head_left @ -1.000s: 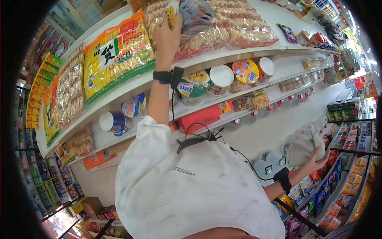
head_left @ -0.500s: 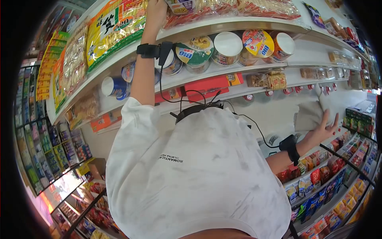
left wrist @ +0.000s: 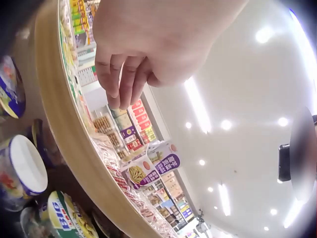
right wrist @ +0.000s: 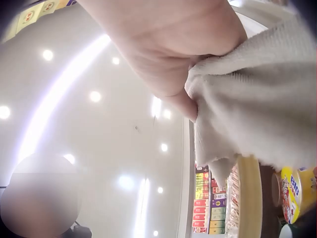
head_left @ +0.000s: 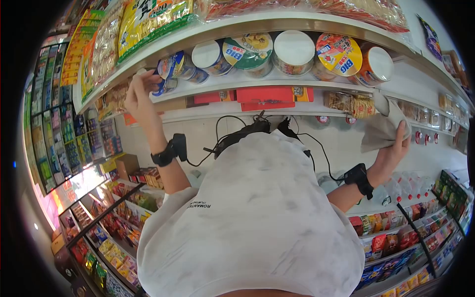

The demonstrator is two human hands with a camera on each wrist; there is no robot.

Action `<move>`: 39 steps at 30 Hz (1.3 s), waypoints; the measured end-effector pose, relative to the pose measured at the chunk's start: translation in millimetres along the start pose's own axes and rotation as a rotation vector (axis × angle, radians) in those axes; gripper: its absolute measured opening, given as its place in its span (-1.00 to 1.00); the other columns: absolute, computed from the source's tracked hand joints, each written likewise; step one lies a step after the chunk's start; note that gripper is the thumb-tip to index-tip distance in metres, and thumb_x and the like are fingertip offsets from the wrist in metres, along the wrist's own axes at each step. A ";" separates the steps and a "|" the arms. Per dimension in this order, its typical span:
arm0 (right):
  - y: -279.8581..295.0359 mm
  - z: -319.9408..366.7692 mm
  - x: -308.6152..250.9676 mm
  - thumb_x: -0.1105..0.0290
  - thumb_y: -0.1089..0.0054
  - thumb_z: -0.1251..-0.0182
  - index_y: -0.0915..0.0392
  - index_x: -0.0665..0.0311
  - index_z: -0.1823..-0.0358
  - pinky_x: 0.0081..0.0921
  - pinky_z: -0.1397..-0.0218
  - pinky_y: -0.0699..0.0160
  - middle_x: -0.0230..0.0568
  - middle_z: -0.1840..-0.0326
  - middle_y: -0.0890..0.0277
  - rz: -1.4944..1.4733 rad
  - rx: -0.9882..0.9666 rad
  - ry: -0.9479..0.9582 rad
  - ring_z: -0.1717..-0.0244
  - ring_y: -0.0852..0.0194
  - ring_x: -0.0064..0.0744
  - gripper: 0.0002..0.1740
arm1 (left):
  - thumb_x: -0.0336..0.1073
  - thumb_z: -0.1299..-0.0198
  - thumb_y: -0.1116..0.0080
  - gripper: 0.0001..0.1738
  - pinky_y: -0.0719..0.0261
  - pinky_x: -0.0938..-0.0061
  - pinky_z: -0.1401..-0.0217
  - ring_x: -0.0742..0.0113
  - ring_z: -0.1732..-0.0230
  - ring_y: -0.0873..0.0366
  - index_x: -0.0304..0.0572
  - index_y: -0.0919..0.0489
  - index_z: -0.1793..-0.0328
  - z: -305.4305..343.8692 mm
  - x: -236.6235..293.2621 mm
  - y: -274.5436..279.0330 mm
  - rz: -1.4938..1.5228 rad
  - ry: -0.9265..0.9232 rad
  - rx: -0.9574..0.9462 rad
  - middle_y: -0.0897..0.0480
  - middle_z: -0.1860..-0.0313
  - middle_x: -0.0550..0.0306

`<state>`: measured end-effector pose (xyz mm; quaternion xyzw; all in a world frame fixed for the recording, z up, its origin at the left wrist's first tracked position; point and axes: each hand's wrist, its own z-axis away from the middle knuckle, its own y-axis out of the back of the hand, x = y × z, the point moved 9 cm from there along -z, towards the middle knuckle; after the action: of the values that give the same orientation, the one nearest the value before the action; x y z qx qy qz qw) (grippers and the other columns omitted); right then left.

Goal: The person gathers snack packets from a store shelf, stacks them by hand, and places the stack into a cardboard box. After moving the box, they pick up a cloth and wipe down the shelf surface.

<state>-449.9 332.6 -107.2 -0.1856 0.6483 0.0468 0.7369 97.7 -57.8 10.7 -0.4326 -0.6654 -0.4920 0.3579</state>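
My left hand (head_left: 141,94) is by the left end of the white shelf, close to a blue noodle cup (head_left: 170,65). Its fingers hang loosely bent in the left wrist view, with nothing between them. A grey cloth (head_left: 380,132) droops from my right hand (head_left: 397,148), which grips it in front of the lower shelf, beside packs of round biscuits (head_left: 363,105). Up close, the right wrist view has the cloth (right wrist: 257,109) bunched at the thumb. Two purple-and-white snack bags (left wrist: 151,161) lie on the upper shelf.
Several noodle cups (head_left: 294,52) line the middle shelf. Large cracker bags (head_left: 153,22) fill the top shelf above them. Red boxes (head_left: 264,95) sit below. Snack racks (head_left: 109,222) stand on both sides, and cables (head_left: 198,163) run to both wrists.
My left hand has let go of the small snack bag and come down from the top shelf to its left end. The right hand has raised the cloth to the lower shelf.
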 end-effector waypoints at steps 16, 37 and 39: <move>-295.9 153.8 -44.4 0.61 -0.20 -0.43 -0.07 0.30 -0.69 -0.37 -0.52 -0.36 0.07 -0.54 -0.32 0.075 -0.958 0.183 -0.53 -0.32 -0.27 -0.16 | -0.40 -0.33 -0.34 -0.61 -0.57 0.44 -0.25 0.29 -0.20 -0.64 -0.34 -0.65 -0.26 99.1 77.0 -105.3 0.145 -0.220 -0.794 -0.67 -0.23 -0.02; -419.1 258.8 11.1 0.43 -0.41 -0.44 -0.68 0.43 -0.13 -0.56 0.08 -0.65 -0.26 0.07 -0.76 0.214 -0.890 -0.127 0.13 -0.66 -0.60 -0.68 | -0.42 -0.16 -0.51 -0.73 -0.51 0.46 -0.10 0.34 -0.03 -0.56 -0.37 -0.65 0.11 6.7 -17.4 -9.9 0.463 -0.222 -0.550 -0.60 -0.01 0.13; -431.2 261.3 11.9 0.46 -0.45 -0.39 -0.66 0.44 -0.12 -0.56 0.14 -0.68 -0.24 0.07 -0.75 0.227 -0.901 -0.107 0.15 -0.67 -0.59 -0.67 | -0.43 -0.17 -0.50 -0.74 -0.51 0.45 -0.10 0.34 -0.02 -0.56 -0.37 -0.65 0.09 -0.5 -26.5 -7.5 0.512 -0.196 -0.564 -0.62 0.02 0.14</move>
<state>-69.5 18.3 -3.3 -0.4124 0.5407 0.4134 0.6055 100.6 -65.2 -15.7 -0.7109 -0.4057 -0.5068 0.2706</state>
